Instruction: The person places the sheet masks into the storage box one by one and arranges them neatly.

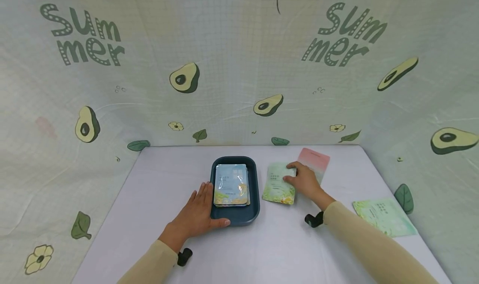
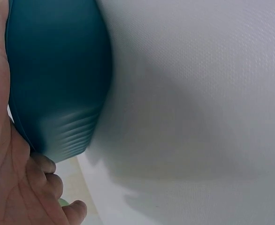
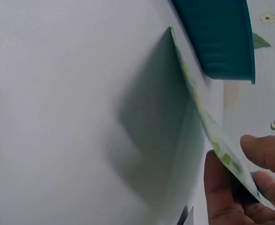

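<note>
Left hand (image 1: 198, 211) flat, palm down, fingers straight and together pointing forward, thumb stretched sideways to right. Left forearm in beige sleeve runs in from lower left. Right hand (image 1: 304, 180) further forward, fingers curled in pinch, thumb opposing fingertips (image 3: 222, 173). Right forearm, also beige-sleeved, enters from lower right, angled inward. Hands well apart.
</note>
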The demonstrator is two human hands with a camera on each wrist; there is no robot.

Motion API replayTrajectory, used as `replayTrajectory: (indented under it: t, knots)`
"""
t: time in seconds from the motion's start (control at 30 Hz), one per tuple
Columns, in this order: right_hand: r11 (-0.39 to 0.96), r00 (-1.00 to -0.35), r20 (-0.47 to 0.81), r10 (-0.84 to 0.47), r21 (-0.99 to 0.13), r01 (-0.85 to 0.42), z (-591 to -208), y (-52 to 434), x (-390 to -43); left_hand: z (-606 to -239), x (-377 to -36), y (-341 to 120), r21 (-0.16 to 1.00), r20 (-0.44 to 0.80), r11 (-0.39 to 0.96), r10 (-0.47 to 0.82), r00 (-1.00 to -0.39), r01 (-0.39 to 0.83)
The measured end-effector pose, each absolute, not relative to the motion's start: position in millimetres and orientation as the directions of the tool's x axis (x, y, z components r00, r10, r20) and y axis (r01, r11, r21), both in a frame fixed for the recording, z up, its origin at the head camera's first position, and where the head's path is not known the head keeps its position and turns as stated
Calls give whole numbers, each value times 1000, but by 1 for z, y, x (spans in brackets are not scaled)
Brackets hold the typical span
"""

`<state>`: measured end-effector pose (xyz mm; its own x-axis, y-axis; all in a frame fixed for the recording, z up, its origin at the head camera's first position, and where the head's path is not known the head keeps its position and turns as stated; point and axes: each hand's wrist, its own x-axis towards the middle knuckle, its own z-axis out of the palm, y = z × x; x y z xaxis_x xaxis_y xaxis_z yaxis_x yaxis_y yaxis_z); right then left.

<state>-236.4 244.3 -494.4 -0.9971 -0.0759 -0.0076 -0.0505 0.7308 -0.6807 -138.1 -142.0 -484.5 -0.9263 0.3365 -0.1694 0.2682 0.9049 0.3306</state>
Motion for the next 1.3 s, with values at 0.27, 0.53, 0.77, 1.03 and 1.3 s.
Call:
replayTrajectory:
  t: [0.27,0.53,0.77,1.03,1.3]
  knots:
    - [706,-998,16,-54,-706,-50,-497,243,-234,-485,-139,-141,328,-181,908,331,-926,261]
    - [674,-988,-106,-115,-739,1,-504,234,-228,-485,-138,-142,331,-173,907,329,-928,260]
    - [685,-998,-66,-19,-728,35,-504,232,-226,-483,-137,-142,338,-181,905,332,-926,259]
    - [664,-992,-108,-63,-747,39,-494,234,-227,-484,-138,-142,349,-171,902,327,-929,253]
    - [643,-993,-87,-76,-766,18,-478,236,-231,-484,-139,-142,346,-177,903,329,-928,254]
